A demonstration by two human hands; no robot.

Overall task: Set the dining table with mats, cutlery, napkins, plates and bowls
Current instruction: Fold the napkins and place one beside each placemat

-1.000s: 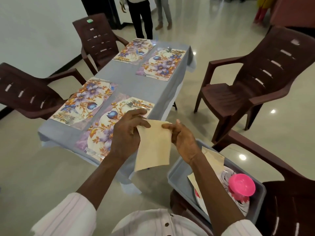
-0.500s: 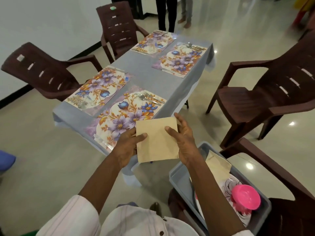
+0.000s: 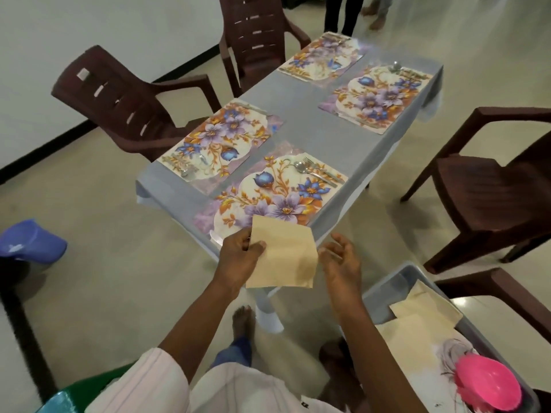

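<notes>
- The left hand (image 3: 238, 257) pinches a folded beige paper napkin (image 3: 283, 257) by its left edge, thumb on top and fingers underneath, at the near end of the long table covered in grey cloth (image 3: 301, 114)
- The napkin hangs above the table's near edge, and its far corner overlaps the nearest floral placemat (image 3: 274, 198) in this view
- The right hand (image 3: 340, 257) is loose, fingers relaxed and slightly spread, holding nothing; it sits just beside the napkin's right edge, and I cannot tell whether it touches the paper
- The placemat lies at the table's near right corner, with a metal spoon (image 3: 299, 166) and a metal fork (image 3: 320, 171) side by side on its far right part
- Three more floral mats (image 3: 220, 141) lie on the table, one at the near left and two at the far end
- A grey plastic tub (image 3: 387, 290) sits off the table, to the right of its near end; it holds spare beige napkins (image 3: 423, 311), a white patterned plate (image 3: 453, 353) and a pink plastic bowl (image 3: 486, 386)
- Brown plastic chairs (image 3: 125, 105) stand along both long sides of the table
</notes>
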